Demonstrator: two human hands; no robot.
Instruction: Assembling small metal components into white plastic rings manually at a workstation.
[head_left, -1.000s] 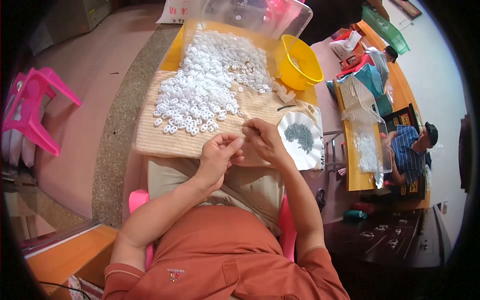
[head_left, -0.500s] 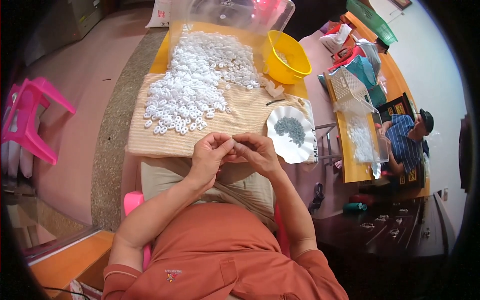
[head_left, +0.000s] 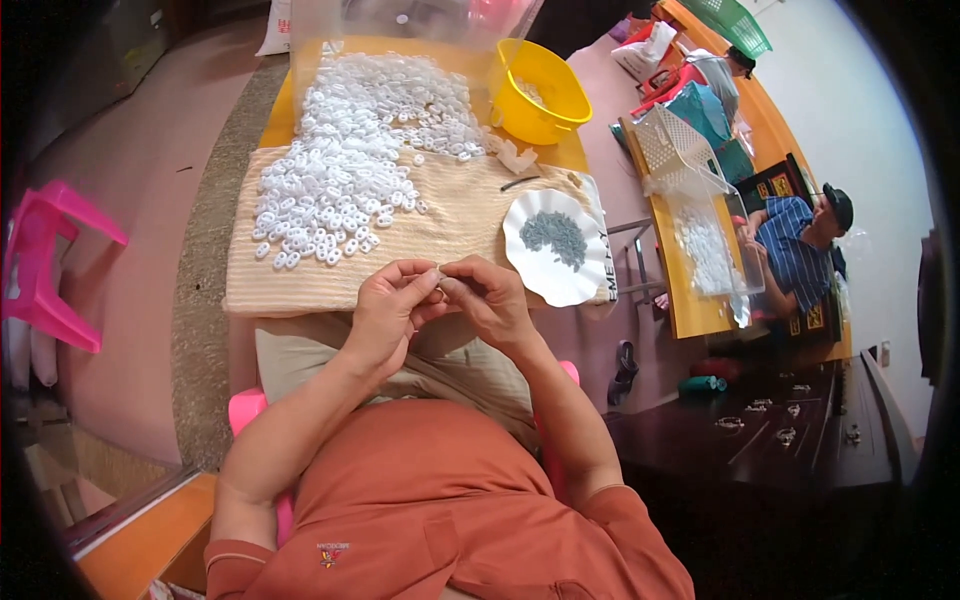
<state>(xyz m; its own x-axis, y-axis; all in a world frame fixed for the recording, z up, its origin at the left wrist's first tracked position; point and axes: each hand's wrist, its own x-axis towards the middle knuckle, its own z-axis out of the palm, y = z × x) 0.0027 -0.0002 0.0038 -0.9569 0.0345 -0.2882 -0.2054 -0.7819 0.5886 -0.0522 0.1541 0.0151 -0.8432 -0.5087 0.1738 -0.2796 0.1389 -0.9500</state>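
Setting: a low surface [head_left: 280,120] with an orange top, covered at its near end by a cream woven cloth [head_left: 450,225], standing on a pinkish floor; view from above a seated person in an orange shirt.

Item 1. Left hand [head_left: 385,310] and right hand [head_left: 492,300]: raised together above the lap, just short of the cloth's near edge, fingertips meeting. Both are pinched closed on a small pale piece [head_left: 438,276], mostly hidden between thumbs and forefingers; its shape cannot be told.

Item 2. Heap of small white plastic rings [head_left: 345,165]: beyond the left hand, spread over cloth and bare surface, loose strays at its near fringe.

Item 3. White scalloped plate [head_left: 590,275] holding small grey parts [head_left: 553,235]: just beyond the right hand, overhanging the surface's right edge.

Item 4. Yellow bowl [head_left: 540,95]: farther off, past the plate.

Item 5. Second person in a striped shirt [head_left: 795,255]: well to the right, at another bench.

Risks, as judged: the pinched piece sits over the lap, not the cloth, so a slipped grip likely drops it into clothing or onto the floor. A right wrist swinging outward could clip the overhanging plate and scatter its grey parts. A sleeve or forearm dragged forward could sweep the strays off the cloth.
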